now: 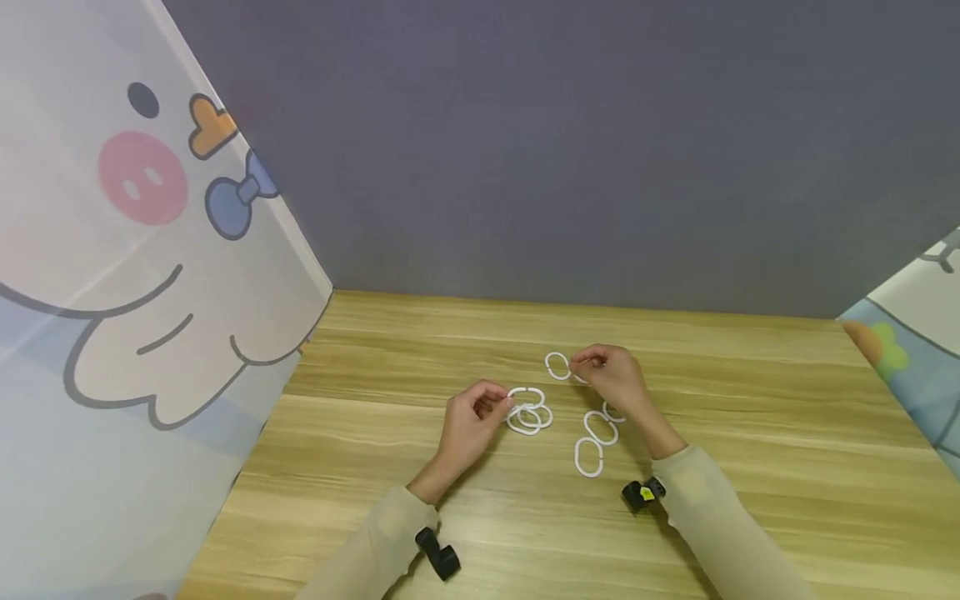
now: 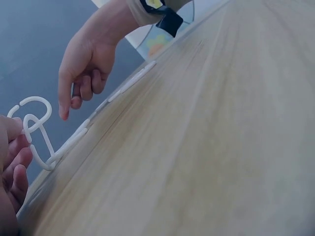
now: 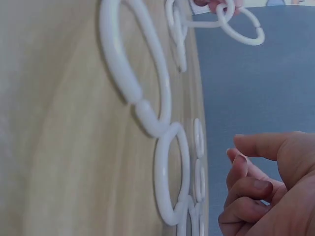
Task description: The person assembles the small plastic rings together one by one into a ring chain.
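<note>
My left hand (image 1: pixel 467 423) pinches a white plastic chain link (image 1: pixel 537 392) between thumb and forefinger. Hooked through it are other links; in the left wrist view, a hanging link (image 2: pixel 45 140) reaches down toward the wooden surface. To the right, my right hand (image 1: pixel 617 382) hovers over more loose links, holding nothing. Its thumb and forefinger are nearly together in the right wrist view, with the other fingers loosely bent. Beneath and beside that hand, white links lie flat, including a near link (image 1: pixel 577 460) and a far link (image 1: pixel 547 364), partly hidden by the fingers.
The links lie on a wood-grain table (image 1: pixel 337 467). A grey panel (image 1: pixel 562 167) stands along its back edge. Cartoon-printed panels rise at the left (image 1: pixel 225 308) and right (image 1: pixel 900 350). Each sleeve carries a black wrist device (image 1: pixel 437 557).
</note>
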The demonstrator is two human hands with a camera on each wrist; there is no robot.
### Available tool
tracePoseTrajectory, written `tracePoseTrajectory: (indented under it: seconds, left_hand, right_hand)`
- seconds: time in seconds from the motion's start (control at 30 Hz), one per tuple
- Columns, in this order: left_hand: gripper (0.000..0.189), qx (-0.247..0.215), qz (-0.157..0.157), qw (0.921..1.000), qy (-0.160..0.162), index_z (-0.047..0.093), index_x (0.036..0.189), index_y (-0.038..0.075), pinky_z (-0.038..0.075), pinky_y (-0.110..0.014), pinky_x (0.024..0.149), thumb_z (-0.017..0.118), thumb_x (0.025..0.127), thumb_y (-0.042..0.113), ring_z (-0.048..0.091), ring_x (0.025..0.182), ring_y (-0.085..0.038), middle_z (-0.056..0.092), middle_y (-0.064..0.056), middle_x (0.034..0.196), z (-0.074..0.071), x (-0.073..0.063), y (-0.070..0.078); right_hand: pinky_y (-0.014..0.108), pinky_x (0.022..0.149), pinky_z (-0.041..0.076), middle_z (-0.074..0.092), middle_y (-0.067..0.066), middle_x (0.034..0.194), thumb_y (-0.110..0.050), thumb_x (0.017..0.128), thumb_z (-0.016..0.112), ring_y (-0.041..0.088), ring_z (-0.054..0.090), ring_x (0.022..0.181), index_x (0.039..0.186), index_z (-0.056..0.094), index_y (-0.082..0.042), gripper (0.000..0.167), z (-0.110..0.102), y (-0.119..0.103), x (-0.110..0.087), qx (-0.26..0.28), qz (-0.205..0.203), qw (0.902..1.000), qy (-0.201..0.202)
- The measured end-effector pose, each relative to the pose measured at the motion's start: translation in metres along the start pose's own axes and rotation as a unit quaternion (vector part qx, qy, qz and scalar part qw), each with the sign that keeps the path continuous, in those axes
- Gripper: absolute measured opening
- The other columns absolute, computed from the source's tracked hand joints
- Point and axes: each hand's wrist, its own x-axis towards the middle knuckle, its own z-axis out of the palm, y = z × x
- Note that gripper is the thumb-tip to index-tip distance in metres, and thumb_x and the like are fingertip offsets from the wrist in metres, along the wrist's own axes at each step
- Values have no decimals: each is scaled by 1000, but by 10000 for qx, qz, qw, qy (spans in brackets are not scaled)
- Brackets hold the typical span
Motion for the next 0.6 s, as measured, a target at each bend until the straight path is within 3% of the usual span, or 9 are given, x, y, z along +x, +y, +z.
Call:
tracePoseTrajectory:
  seconds: [0.13, 0.33, 0.6]
  left_hand:
    - [6, -29, 18, 10000, 53, 80, 101, 2, 50, -18, 68, 83, 100, 6, 65, 80, -10, 78, -10, 91, 0, 0, 1]
    - [7, -40, 49, 9999, 90, 79, 101, 0, 49, -18, 67, 83, 99, 5, 65, 79, -10, 78, -10, 90, 0, -1, 2]
    - [6, -8, 48, 10000, 41, 80, 102, 0, 49, -18, 67, 83, 99, 4, 65, 79, -9, 78, -11, 90, 0, -1, 2]
  right_hand:
    - [28, 62, 39, 61, -1, 77, -17, 100, 81, 14, 49, 66, 106, 83, -3, 16, 3, 0, 7, -301, 17, 9995, -124]
    - [30, 62, 43, 75, 5, 89, -23, 99, 82, 16, 59, 71, 105, 83, -6, 18, 9, 1, 15, -858, 123, 9961, -167]
    - [32, 63, 48, 81, 6, 94, -25, 98, 82, 20, 69, 78, 99, 85, -10, 15, 11, 1, 17, -1104, 290, 9933, -153]
